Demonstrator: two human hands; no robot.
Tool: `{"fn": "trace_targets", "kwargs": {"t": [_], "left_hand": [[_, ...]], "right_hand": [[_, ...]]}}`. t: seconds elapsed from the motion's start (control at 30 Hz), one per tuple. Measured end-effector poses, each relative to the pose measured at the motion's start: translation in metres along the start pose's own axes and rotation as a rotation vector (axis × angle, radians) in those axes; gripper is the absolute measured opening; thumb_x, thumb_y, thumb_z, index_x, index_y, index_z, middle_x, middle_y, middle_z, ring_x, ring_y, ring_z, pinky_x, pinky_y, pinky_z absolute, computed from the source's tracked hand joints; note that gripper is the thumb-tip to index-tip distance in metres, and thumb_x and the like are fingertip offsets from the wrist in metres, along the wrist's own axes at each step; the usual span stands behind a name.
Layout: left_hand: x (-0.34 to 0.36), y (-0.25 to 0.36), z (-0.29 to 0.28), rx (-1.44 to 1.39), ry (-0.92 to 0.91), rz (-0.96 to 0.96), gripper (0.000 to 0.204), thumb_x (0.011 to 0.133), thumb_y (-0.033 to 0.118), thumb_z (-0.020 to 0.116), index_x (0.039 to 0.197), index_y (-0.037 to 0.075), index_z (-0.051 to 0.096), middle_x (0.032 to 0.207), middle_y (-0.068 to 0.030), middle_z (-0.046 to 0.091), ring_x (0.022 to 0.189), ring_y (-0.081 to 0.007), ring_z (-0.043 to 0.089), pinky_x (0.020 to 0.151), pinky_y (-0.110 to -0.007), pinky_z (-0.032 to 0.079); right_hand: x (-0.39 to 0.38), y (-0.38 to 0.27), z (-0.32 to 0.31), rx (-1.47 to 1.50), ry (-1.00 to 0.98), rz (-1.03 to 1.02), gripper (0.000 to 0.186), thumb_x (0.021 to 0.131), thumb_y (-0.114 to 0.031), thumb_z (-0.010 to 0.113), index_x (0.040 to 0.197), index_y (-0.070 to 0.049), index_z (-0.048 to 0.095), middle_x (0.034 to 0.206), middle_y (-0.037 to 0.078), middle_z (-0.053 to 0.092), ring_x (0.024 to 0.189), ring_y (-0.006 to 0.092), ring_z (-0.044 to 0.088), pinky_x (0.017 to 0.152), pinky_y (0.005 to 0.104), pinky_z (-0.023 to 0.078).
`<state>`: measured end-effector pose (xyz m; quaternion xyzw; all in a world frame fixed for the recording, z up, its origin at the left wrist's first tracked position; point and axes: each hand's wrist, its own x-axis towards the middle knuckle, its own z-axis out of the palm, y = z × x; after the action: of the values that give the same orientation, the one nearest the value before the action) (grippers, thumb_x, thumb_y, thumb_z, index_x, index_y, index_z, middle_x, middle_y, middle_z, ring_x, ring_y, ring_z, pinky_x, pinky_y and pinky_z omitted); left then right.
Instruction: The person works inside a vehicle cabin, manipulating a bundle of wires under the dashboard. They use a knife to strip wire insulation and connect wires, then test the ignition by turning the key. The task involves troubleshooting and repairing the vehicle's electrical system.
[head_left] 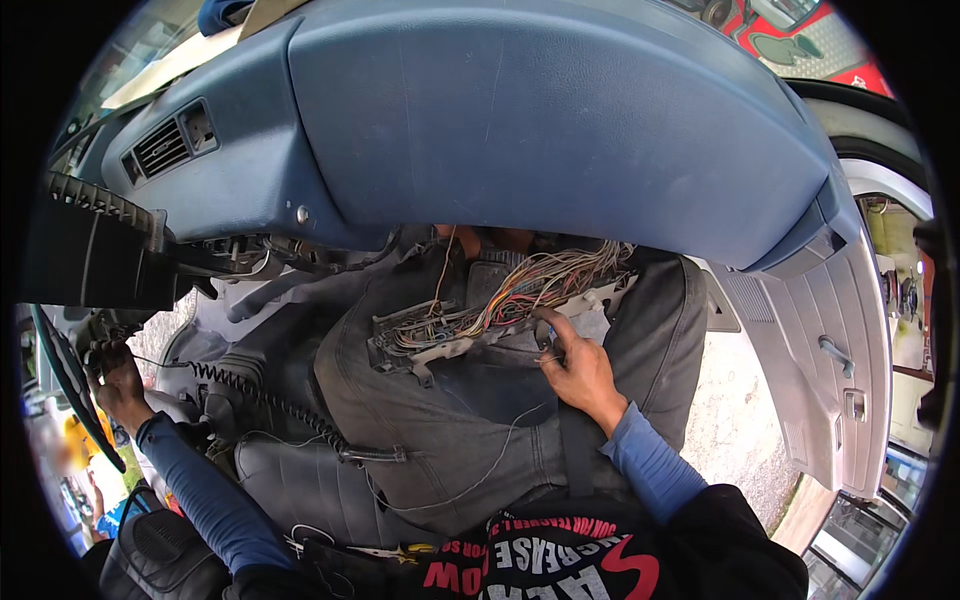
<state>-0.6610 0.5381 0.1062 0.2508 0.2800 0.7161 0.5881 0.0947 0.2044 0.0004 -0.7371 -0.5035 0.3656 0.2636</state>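
Observation:
A fuse box panel [440, 347] with a thick bundle of multicoloured wires [540, 280] rests across my lap, below the blue dashboard. My right hand [582, 372] is at its near right edge, thumb and forefinger curled into a pinch. What sits between those fingertips is too small to name. Far to the left, my left hand [118, 385] reaches behind the steering wheel [75, 385] to the column, fingers bent round something hidden. A thin tool handle [374, 454] lies on my left thigh, its black coiled cord [270, 400] running toward the column. A thin loose wire [490, 470] crosses my lap.
The blue dashboard [560, 120] overhangs my knees, with an air vent [165, 147] at its left. On the right stands the open grey door [800, 340]. A dark seat [290, 485] is to my left. One brown wire [443, 270] hangs from under the dashboard.

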Motion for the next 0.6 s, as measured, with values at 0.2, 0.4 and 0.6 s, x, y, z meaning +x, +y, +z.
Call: {"fn": "trace_targets", "kwargs": {"t": [0.2, 0.4, 0.6], "left_hand": [[0.012, -0.017, 0.014, 0.106, 0.119, 0.045, 0.033, 0.104, 0.03, 0.055, 0.113, 0.003, 0.072, 0.122, -0.0163, 0.072, 0.114, -0.0352, 0.065, 0.103, -0.053, 0.05], [0.009, -0.001, 0.004, 0.117, 0.17, 0.047, 0.033, 0.103, 0.031, 0.059, 0.114, 0.003, 0.071, 0.12, -0.0161, 0.073, 0.112, -0.0342, 0.066, 0.102, -0.051, 0.05], [0.003, -0.012, 0.025, 0.156, 0.214, 0.053, 0.029, 0.102, 0.03, 0.06, 0.108, 0.005, 0.073, 0.112, -0.0129, 0.075, 0.107, -0.0314, 0.067, 0.099, -0.05, 0.053]], "right_hand": [[0.001, 0.002, -0.005, -0.051, -0.003, 0.055, 0.066, 0.091, -0.011, 0.063, 0.153, -0.019, 0.044, 0.078, 0.024, 0.071, 0.075, 0.046, 0.071, 0.072, 0.0561, 0.055], [-0.001, -0.002, -0.005, 0.038, 0.094, 0.11, 0.065, 0.093, -0.011, 0.063, 0.155, -0.019, 0.043, 0.075, 0.021, 0.071, 0.072, 0.043, 0.071, 0.068, 0.0518, 0.055], [-0.002, 0.01, 0.0, 0.062, 0.13, 0.013, 0.064, 0.093, -0.011, 0.064, 0.154, -0.019, 0.045, 0.074, 0.02, 0.07, 0.071, 0.0413, 0.072, 0.067, 0.0502, 0.055]]}}
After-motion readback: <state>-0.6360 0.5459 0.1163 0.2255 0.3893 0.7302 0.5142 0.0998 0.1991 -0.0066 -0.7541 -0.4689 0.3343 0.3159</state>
